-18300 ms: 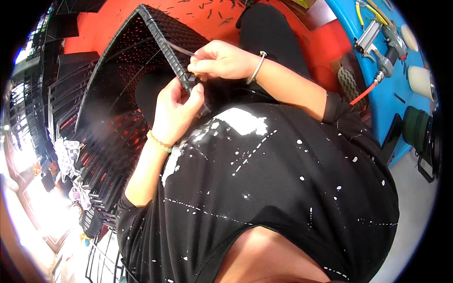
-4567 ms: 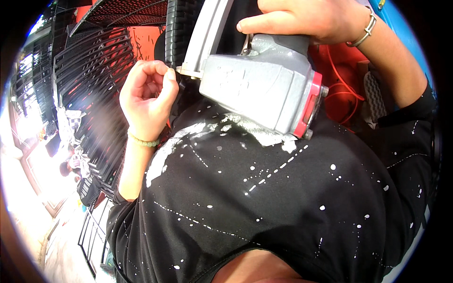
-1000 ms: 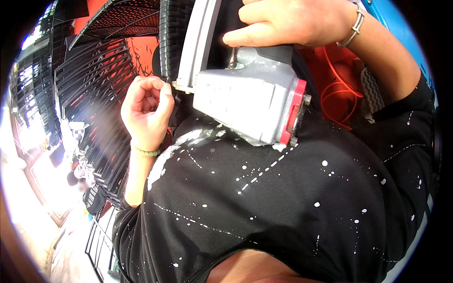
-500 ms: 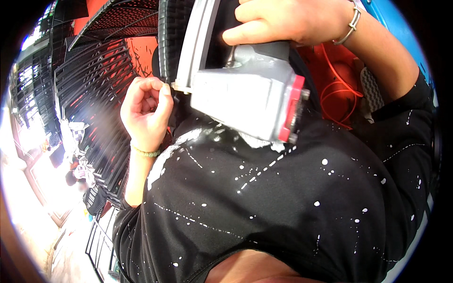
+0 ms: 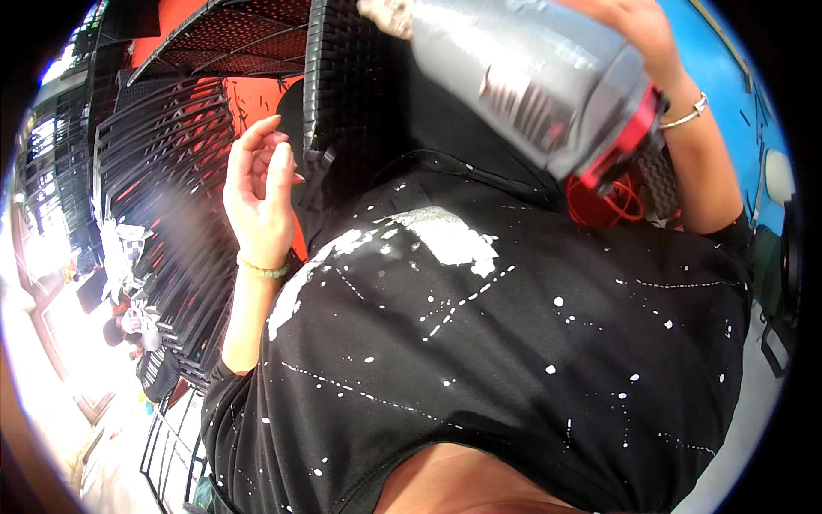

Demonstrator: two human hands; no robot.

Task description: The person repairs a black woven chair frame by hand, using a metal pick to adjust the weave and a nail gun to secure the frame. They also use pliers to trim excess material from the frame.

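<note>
At the top right, my right hand point(image 5: 638, 30) is wrapped round an air nail gun point(image 5: 522, 68) with a grey metal body and a red-banded end cap. The gun is tilted, its nose toward the upper left, and blurred by motion; its handle is mostly hidden. My left hand point(image 5: 261, 193) is raised at the left, fingers loosely curled and apart, with nothing visible in it. Close to its fingertips stands a black woven wicker panel point(image 5: 338, 86), its edge wrapped in flat plastic strands, in front of my lap.
Stacked black slatted frames point(image 5: 154, 163) fill the left side. A curved black woven piece point(image 5: 227, 38) lies beyond my left hand over a red surface point(image 5: 257, 98) strewn with dark scraps. A coiled red hose point(image 5: 612, 206) is beside my right side. A blue surface point(image 5: 715, 77) borders the right.
My right hand has swung the nail gun up and right, away from the wicker edge and my left hand. The left fingers have loosened from a pinch and spread apart.
</note>
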